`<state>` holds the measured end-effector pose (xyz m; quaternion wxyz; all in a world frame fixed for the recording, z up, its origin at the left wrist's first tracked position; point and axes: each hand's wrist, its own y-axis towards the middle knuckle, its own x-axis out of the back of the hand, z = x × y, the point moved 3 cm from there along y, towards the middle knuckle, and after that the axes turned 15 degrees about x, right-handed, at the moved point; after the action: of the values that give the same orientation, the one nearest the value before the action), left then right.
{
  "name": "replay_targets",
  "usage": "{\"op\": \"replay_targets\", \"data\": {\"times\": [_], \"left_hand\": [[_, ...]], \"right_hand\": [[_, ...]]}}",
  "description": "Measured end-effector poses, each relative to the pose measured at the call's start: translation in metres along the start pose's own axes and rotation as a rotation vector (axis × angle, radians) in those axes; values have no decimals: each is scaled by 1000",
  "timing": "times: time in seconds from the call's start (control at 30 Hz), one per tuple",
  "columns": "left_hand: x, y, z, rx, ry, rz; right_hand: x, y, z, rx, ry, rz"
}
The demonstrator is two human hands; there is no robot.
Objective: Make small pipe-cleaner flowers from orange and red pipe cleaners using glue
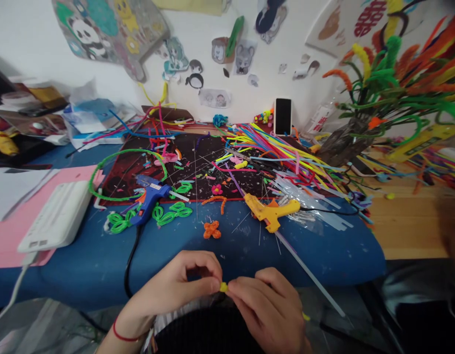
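Close to my body, at the table's front edge, both hands meet over a small yellow pipe cleaner piece (223,286). My left hand (186,281) pinches it from the left between thumb and forefinger. From the right, the fingertips of my right hand (268,302) close on it, hiding most of that side. A bit of yellow shows past my right hand, and I cannot tell if it is the same piece. Beyond my hands lie an orange pipe cleaner flower (212,229), a small pink flower (216,189) and green looped leaves (172,212).
A blue glue gun (150,199) lies left and a yellow glue gun (271,211) right, its long glue stick (310,275) reaching past the table edge. Behind are loose pipe cleaners (279,147), a phone (282,116), a white power strip (54,216) and a filled vase (343,140).
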<state>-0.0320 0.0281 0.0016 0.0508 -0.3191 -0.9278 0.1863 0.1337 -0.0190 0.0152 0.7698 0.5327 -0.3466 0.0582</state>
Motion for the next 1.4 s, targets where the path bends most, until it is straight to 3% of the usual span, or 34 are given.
{"op": "replay_targets", "data": {"times": [0.13,0.23,0.33,0.43,0.63,0.73,0.8,0.9,1.0,1.17,1.4], "left_hand": [[-12,5,12,-22,-270,-75],[-17,1,12,-62,-167,-249],[-14,-5,7,-67,56,-378],[-8,-8,4,-45,251,-332],[7,-10,-3,12,492,-122],[15,-7,-9,-6,549,-147],[22,-2,-10,-74,522,-249],[35,6,-7,-248,463,-511],[47,10,2,-335,470,-700],[53,13,6,-341,511,-665],[51,18,7,-383,645,-640]], "right_hand": [[-8,-10,2,-93,-30,-117],[-11,-12,2,-88,-40,-108],[-9,-7,0,9,-20,-22],[-5,2,-5,65,46,80],[-9,14,-14,58,203,248],[-16,16,-21,41,264,282],[-19,16,-30,-27,235,229],[-26,15,-46,-183,131,105],[-36,17,-57,-265,68,89],[-51,23,-66,-283,45,159],[-54,31,-73,-256,33,261]]}}
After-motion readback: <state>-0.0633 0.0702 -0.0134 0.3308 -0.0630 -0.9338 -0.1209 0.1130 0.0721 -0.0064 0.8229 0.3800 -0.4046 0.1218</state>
